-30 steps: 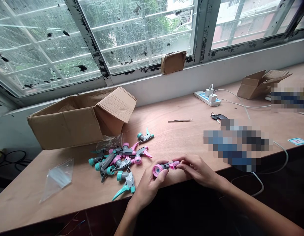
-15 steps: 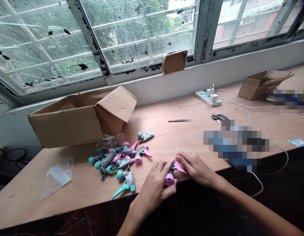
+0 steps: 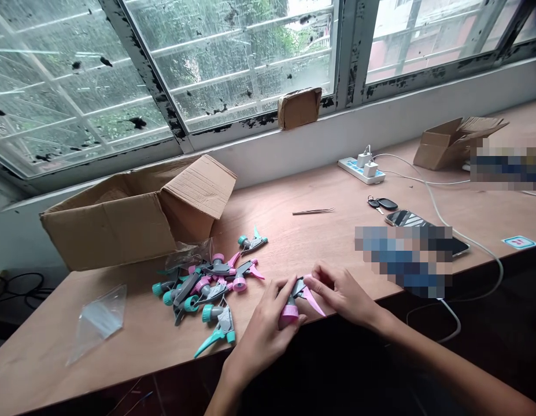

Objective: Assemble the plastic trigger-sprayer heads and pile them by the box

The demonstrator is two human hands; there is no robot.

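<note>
At the table's front edge, my left hand (image 3: 268,323) is wrapped round a pink-and-grey trigger spray head (image 3: 288,312). Its pink cap faces me and the pink trigger points down to the right. My right hand (image 3: 346,293) pinches the nozzle end of the same spray head between thumb and fingers, which partly hide it. Left of my hands lies a heap of pink-and-grey and teal-and-grey spray heads (image 3: 209,283). One teal spray head (image 3: 224,323) rests near the front edge, and another teal one (image 3: 252,240) lies apart behind the heap.
An open cardboard box (image 3: 107,231) stands behind the heap, with a clear plastic bag (image 3: 100,320) in front. Tweezers (image 3: 313,211), keys (image 3: 383,203), a phone (image 3: 461,247) and a power strip (image 3: 361,170) with white cables lie further right. Part of that side is blurred.
The trigger of the held spray head now shows more fully, swung further out from the body. My right fingers have shifted slightly at its nozzle end. The view has moved a little.
</note>
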